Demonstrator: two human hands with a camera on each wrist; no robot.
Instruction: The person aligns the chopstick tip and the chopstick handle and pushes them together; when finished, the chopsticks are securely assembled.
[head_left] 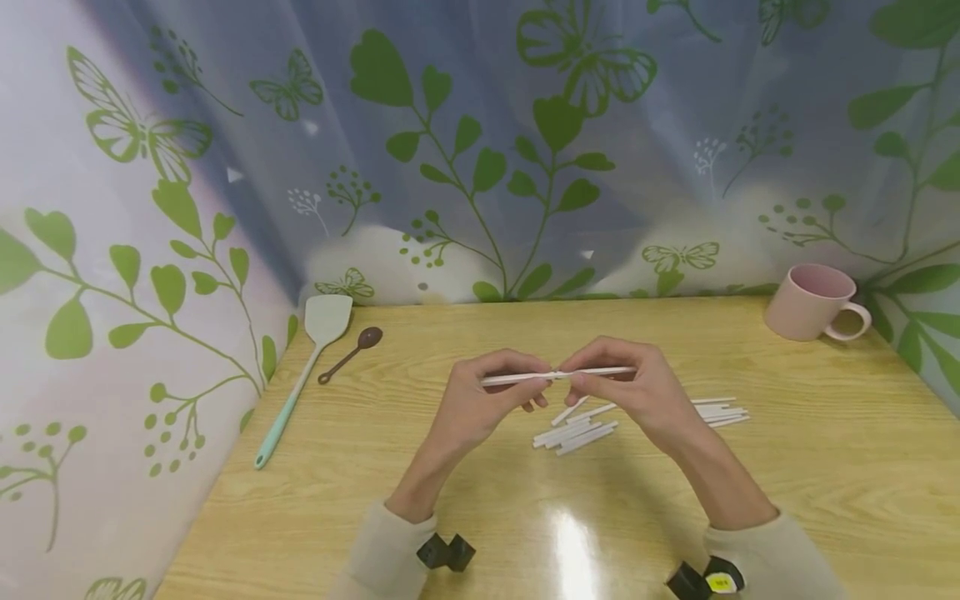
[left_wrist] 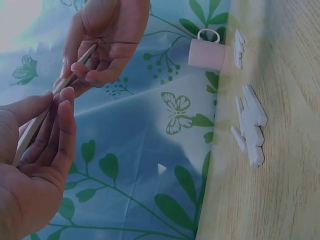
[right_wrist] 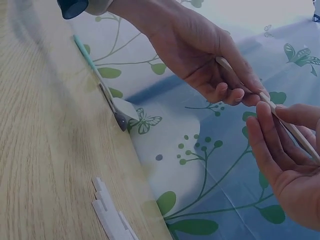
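Above the wooden table [head_left: 480, 517], a thin white stick [head_left: 498, 381] is held nearly level between both hands. My left hand [head_left: 476, 404] pinches its left part between thumb and fingers, and my right hand [head_left: 648, 396] pinches the right part. The fingertips of the two hands come close together at the stick's middle, where a small break or joint in its line shows. In the left wrist view the stick's ends reach back into both palms. Several loose white sticks [head_left: 587, 437] lie in a pile below the hands, with another bunch [head_left: 723, 412] beyond the right wrist.
A white spatula with a mint handle [head_left: 327, 321] lies at the table's left edge, beside a small brown spoon [head_left: 367, 337]. A pink mug [head_left: 802, 308] stands at the back right corner. Patterned curtains [head_left: 465, 150] hang along the back and sides.
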